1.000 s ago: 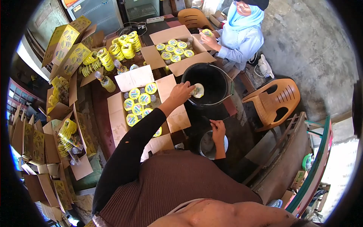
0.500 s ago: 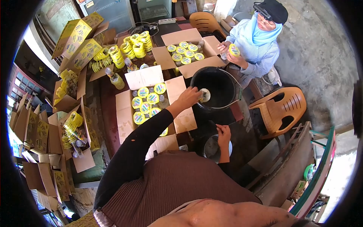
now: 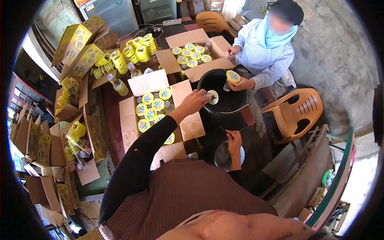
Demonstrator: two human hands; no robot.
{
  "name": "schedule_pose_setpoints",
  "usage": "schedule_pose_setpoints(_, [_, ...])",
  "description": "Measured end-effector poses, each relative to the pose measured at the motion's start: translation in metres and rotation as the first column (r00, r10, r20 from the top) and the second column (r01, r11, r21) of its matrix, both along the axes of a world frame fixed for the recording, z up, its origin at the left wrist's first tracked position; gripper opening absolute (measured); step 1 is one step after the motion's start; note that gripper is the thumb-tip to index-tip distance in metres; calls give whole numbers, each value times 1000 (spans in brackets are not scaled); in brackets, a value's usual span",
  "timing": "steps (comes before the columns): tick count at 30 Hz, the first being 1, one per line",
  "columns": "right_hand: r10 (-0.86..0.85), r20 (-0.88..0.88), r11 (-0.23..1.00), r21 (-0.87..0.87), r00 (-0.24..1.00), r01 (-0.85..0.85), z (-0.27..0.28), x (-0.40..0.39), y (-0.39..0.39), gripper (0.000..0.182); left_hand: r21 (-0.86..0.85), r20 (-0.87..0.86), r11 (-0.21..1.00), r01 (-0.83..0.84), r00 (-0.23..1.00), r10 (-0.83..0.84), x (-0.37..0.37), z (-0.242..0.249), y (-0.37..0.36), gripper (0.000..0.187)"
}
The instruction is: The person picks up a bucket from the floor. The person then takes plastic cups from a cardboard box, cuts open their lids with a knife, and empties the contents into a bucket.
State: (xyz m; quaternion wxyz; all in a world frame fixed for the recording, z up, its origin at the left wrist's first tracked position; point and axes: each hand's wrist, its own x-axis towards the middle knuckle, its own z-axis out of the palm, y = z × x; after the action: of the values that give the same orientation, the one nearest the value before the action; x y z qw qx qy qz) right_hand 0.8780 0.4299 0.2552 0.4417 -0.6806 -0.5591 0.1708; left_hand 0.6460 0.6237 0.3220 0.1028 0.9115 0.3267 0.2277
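My left hand grips a small clear bottle lying sideways, with a whitish round disc at its far end. It is over the left rim of a black bucket. My right hand has its fingers pinched together above a grey pot; what they hold, if anything, I cannot make out. Left of my left hand stands an open cardboard box of bottles with yellow disc tops. Across the bucket, another person's hand holds a clear bottle with a yellow disc top.
A second open box of yellow-topped bottles sits farther back. Stacked yellow discs and a bottle stand on the left. Opened cartons crowd the far left. An orange chair stands on the right.
The other person's hand has brought the yellow-topped bottle down over the bucket. The bucket's handle has dropped lower. My left hand tips its bottle slightly; my right hand stays over the pot.
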Motion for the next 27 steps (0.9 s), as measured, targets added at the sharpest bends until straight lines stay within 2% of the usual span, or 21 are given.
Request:
schedule_pose_setpoints(2, [17,30,999,-29,999,-16,-5,2,3,17,-10,150,998,-65,987,65,4,21,-6,42])
schedule_pose_setpoints(3, [17,27,999,-31,999,-16,-6,0,4,17,-12,147,998,-65,987,66,1,16,-4,42])
schedule_pose_setpoints(5, [24,14,1000,0,1000,-24,-3,0,4,17,20,83,998,59,995,-60,-5,-3,2,42])
schedule_pose_setpoints(6, [29,20,1000,1,999,-29,-1,0,5,17,22,88,998,54,995,-55,-3,3,1,42])
schedule_pose_setpoints(8, [28,20,999,-30,999,-28,3,-3,7,16,94,252,994,-48,967,23,0,16,-3,41])
schedule_pose_setpoints(9, [30,18,999,-33,999,-30,2,-4,7,16,91,251,995,-50,968,26,-2,9,-1,41])
schedule_pose_setpoints(11, [40,31,999,-3,999,-40,1,-4,9,16,-8,0,1000,-11,1000,11,-8,-7,4,41])
schedule_pose_setpoints(12, [50,36,999,1,998,-50,0,-2,11,16,-4,5,1000,-20,1000,20,-6,0,1,41])
schedule_pose_setpoints(14, [52,27,999,-15,998,-52,-5,-2,14,16,100,170,986,-132,979,114,-2,21,-7,38])
schedule_pose_setpoints(15, [58,26,998,-15,998,-57,-5,-3,15,16,101,169,985,-137,978,119,-4,16,-4,38])
schedule_pose_setpoints(17, [68,52,998,-15,996,-67,-2,-4,16,17,37,29,999,-17,999,16,-9,-1,-1,42])
schedule_pose_setpoints(19, [73,44,997,-25,996,-72,-3,-3,20,17,117,73,992,-54,996,46,-9,2,1,43])
schedule_pose_setpoints(21, [70,23,997,-44,997,-69,-5,-7,20,17,-6,-17,1000,-7,1000,7,-13,2,-4,43])
schedule_pose_setpoints(22, [82,28,996,-24,996,-81,-6,-7,19,17,-96,7,995,-11,1000,11,-14,5,-6,42])
schedule_pose_setpoints(23, [95,37,995,2,995,-95,-5,-5,21,17,-91,13,996,-20,1000,21,-16,4,-5,42])
schedule_pose_setpoints(25, [99,54,995,1,994,-99,0,-5,24,17,-22,161,999,-45,986,48,-24,-3,4,44])
schedule_pose_setpoints(26, [92,64,996,-12,994,-91,1,-7,22,18,-18,162,999,-48,985,50,-31,-9,7,44])
schedule_pose_setpoints(27, [95,66,995,-8,993,-95,1,-6,20,18,-239,263,971,-16,962,80,-38,-18,12,44])
